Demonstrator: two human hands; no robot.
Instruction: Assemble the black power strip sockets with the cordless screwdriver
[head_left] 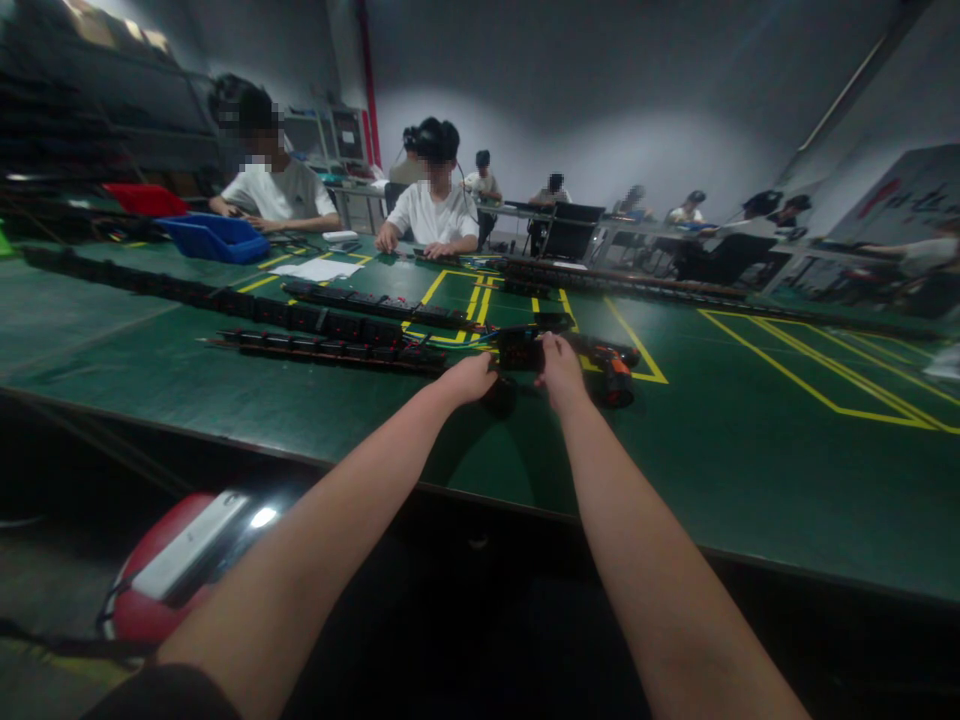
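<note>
Both arms reach forward over the green table (315, 400). Between my hands is a small black block (519, 350) with green and blue wires running off its left side. My left hand (474, 376) is closed at the block's left edge, and my right hand (559, 368) has its fingers closed on the right side. Just right of my right hand lies a black and orange power tool (618, 378). Long black strips with red marks lie to the left: one long strip (187, 292), a shorter one (375, 302) behind it and another (322, 347) nearer me.
A blue bin (214, 238), a red bin (144, 199) and white paper (316, 270) are at the back left. More dark strips (622, 280) lie along the far side. Several people sit beyond. Yellow tape marks the tabletop. A red stool (150, 560) stands below left.
</note>
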